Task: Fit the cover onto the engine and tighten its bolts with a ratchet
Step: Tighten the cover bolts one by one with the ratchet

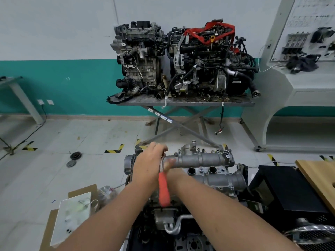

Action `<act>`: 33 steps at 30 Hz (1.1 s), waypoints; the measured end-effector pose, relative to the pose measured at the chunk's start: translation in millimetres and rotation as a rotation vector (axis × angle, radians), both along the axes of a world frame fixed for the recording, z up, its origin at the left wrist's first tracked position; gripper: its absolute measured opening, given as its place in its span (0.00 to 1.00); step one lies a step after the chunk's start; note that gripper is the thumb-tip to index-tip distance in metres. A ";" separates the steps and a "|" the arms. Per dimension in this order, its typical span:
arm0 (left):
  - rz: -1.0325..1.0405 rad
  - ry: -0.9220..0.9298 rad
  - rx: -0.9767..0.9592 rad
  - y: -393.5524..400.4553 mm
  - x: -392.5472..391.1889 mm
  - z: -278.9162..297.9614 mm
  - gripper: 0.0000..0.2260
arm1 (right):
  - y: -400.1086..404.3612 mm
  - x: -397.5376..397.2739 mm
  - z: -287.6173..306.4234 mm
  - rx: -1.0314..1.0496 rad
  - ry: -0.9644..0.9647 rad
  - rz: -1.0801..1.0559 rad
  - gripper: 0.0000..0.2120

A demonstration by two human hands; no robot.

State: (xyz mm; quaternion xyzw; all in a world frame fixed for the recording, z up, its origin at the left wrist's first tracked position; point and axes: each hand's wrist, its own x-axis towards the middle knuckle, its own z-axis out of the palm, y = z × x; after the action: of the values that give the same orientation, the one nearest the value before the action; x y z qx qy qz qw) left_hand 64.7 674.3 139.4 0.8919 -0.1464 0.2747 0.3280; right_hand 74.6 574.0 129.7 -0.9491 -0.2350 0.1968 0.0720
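**Ratchet at the left end of the cover**

Both hands meet over the near engine (190, 180), at the left end of its grey cover (203, 158). The left hand (148, 160) is curled over the head of the ratchet (164, 189), whose orange handle slants down toward the viewer between the two forearms. The right hand (171, 164) is blurred and mostly hidden behind the ratchet and the left hand; whether it grips anything cannot be told. The cover lies along the top of the engine, its far tube running rightward from the hands.

At lower left, on the floor (54, 134), an open cardboard box (54, 223) holds a pale sheet with small dark bits on it; beside it lies a clear plastic bag (107, 193), contents unclear. Farther back, two more engines (181, 60) stand side by side on a scissor-leg bench (181, 103) against the teal-and-white wall. At right sit a black crate (290, 187) and a wooden board (319, 178).
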 end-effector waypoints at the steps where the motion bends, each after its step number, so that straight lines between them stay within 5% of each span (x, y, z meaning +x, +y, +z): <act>1: -0.023 0.178 -0.333 -7.3 -1.6 -1.4 0.20 | 1.1 -1.5 4.2 0.001 0.005 -0.021 0.15; 3: 0.007 0.526 -1.023 -23.0 -3.5 -2.2 0.20 | 0.9 -2.4 5.4 -0.091 0.016 0.045 0.15; 4: 0.017 0.604 -1.213 -26.7 -3.5 -1.9 0.24 | -0.3 -0.5 4.8 -0.117 -0.007 0.070 0.16; 7: -0.026 0.640 -1.369 -21.6 2.2 3.9 0.19 | -3.5 5.2 1.4 -0.108 0.020 0.062 0.15; 10: -0.058 0.716 -1.234 -12.0 6.0 17.7 0.09 | -3.5 9.7 -0.6 -0.078 0.038 0.049 0.18; 14: -0.037 0.905 -0.943 -4.6 7.7 39.5 0.11 | -5.7 9.6 -1.4 -0.083 0.068 0.014 0.23; 18: 0.019 1.049 -0.370 -2.4 13.6 70.9 0.10 | -4.5 11.3 0.3 -0.176 0.032 0.112 0.22; 21: 0.100 0.852 0.278 -6.8 21.7 84.4 0.09 | -0.8 12.1 0.0 -0.165 0.019 0.149 0.20; 26: 0.101 0.320 0.914 -12.6 20.8 63.1 0.15 | -2.0 17.1 2.2 -0.139 0.033 0.151 0.19; 31: 0.027 -0.314 0.593 5.3 15.3 28.2 0.22 | 2.4 19.9 3.8 -0.141 -0.073 0.146 0.20; 33: 0.084 -0.399 0.465 7.5 15.9 18.8 0.25 | 5.8 19.5 0.4 -0.144 -0.086 0.132 0.20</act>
State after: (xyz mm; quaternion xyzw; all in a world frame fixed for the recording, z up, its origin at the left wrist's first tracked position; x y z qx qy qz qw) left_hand 80.6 681.8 158.2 0.8767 -0.2299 0.4169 0.0685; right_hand 94.1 579.8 130.1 -0.9419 -0.2851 0.1765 -0.0196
